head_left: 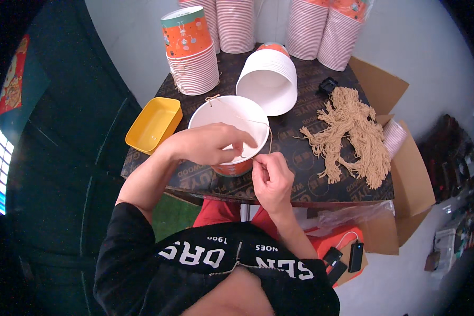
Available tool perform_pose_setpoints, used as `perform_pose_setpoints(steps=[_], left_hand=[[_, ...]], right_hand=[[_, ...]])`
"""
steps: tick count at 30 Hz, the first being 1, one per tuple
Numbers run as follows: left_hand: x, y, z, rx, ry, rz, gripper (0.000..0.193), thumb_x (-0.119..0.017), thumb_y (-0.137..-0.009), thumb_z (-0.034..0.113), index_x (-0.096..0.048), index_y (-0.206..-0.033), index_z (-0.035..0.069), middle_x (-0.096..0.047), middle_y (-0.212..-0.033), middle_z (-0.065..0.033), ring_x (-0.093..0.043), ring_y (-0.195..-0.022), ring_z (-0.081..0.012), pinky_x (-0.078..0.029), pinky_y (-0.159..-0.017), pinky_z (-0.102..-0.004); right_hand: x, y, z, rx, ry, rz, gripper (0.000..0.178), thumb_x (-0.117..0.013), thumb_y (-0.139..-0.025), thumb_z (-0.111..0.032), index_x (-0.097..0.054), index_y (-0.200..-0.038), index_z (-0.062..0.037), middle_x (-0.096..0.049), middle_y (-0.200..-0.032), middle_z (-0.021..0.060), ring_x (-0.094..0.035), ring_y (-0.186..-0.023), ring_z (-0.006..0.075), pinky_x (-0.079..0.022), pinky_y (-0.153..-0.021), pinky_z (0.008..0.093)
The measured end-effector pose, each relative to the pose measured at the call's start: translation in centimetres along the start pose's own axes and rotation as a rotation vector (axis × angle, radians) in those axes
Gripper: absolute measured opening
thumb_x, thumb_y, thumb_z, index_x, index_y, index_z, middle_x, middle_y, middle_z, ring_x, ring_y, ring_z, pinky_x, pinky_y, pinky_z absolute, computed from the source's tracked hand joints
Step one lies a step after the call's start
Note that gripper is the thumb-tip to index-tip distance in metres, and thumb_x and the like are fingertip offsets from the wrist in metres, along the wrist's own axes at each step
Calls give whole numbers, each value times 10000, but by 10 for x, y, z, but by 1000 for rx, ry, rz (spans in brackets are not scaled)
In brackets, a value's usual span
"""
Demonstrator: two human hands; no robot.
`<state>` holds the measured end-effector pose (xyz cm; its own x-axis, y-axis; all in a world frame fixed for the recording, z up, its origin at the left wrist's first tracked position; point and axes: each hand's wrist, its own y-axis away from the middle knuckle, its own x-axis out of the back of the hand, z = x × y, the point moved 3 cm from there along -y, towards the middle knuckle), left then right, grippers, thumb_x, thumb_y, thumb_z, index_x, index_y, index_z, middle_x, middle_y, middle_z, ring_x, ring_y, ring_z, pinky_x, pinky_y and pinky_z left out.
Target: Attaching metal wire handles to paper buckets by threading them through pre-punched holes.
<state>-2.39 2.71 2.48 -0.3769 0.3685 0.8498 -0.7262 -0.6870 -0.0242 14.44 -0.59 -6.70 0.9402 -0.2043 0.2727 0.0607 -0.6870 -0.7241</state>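
A white-lined paper bucket (205, 116) with an orange outside stands near the table's front edge. A thin tan cord (270, 138) runs from a knot at its far rim across the mouth, then over the right side toward my right hand (273, 180). That hand is closed, thumb and fingers pinched on the cord just outside the near right rim. My left hand (216, 144) reaches over the bucket's mouth from the left. Its fingers are bent together inside, close to the same stretch of rim; what they pinch is hidden.
Behind lies a nested stack of white buckets (266, 79) on its side. A yellow tray (154, 125) stands left, a bundle of tan cords (353, 137) lies right. Tall bucket stacks (192, 58) line the back of the dark table (300, 124). An opened cardboard box (411, 174) adjoins its right side.
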Motion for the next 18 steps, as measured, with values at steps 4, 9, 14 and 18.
perform_pose_setpoints(steps=[4, 9, 14, 18], left_hand=[[-4, -8, -9, -6, 27, -123, 266, -615, -860, 87, -666, -1115, 31, -682, -917, -105, -656, -907, -255, -505, -812, -345], [-10, -15, -14, 162, 91, -262, 137, -636, -854, 93, -667, -944, -6, -669, -837, -116, -639, -817, -229, -498, -756, -339], [-10, -10, -16, 77, 170, -84, 136, -593, -883, 120, -617, -874, -14, -644, -811, -109, -600, -773, -202, -483, -730, -336], [-7, -4, -10, 194, 258, -33, 184, -545, -916, 153, -591, -849, -12, -628, -779, -100, -581, -746, -184, -473, -708, -334]], right_hand=[[0, 0, 0, -4, -5, -2, 143, -684, -802, 23, -606, -908, -34, -582, -816, 119, -632, -656, 313, -496, -550, 393], [2, 1, 1, -10, -11, 0, 145, -685, -801, 23, -606, -909, -32, -580, -816, 120, -630, -652, 313, -494, -548, 392], [5, 0, 0, 2, -23, -6, 137, -684, -806, 22, -605, -905, -31, -575, -807, 120, -625, -646, 312, -491, -546, 392], [5, 0, -1, -8, -33, -23, 116, -677, -815, 18, -603, -892, -29, -565, -789, 122, -616, -631, 311, -484, -540, 394]])
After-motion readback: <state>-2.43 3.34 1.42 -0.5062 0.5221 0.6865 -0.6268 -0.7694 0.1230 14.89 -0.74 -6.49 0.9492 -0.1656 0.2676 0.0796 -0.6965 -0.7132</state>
